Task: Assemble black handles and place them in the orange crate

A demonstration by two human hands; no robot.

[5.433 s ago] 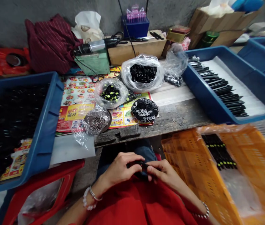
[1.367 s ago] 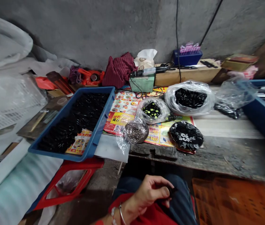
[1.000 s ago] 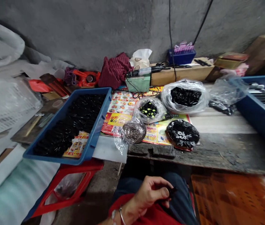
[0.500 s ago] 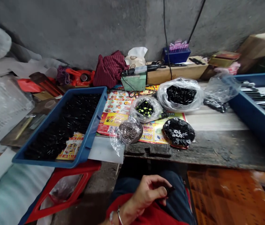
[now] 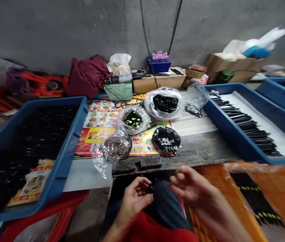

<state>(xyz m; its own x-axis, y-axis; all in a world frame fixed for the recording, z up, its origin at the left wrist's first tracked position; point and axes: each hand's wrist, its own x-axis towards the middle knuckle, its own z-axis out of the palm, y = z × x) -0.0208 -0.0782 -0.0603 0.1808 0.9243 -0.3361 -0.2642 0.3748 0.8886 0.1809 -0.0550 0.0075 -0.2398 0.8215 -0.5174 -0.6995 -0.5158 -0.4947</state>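
Note:
My left hand (image 5: 137,198) is over my lap, its thumb and fingers curled round a small black piece (image 5: 151,187) that is mostly hidden and too dark to identify. To its right, my right hand (image 5: 189,183) hangs just in front of the bench edge, fingers bent and smeared by motion; whether it holds anything does not show. Beyond the hands, a round heap of flat black pieces (image 5: 166,139) lies on the bench. Small screws (image 5: 117,148) fill a plastic-lined round dish. Bags of black pieces with yellow-green dots (image 5: 132,119) and plain black pieces (image 5: 166,102) stand behind.
A blue tray (image 5: 84,111) of black parts stands left, above a red stool (image 5: 68,215). Another blue tray (image 5: 248,148) at right holds long black pieces in a row. An electric screwdriver (image 5: 122,78) rests on a green box (image 5: 119,91). Below right is an orange surface (image 5: 278,188).
My right hand has come into view from the right. The view has turned rightward, showing more of the right tray and the orange surface. My left hand still holds the black piece.

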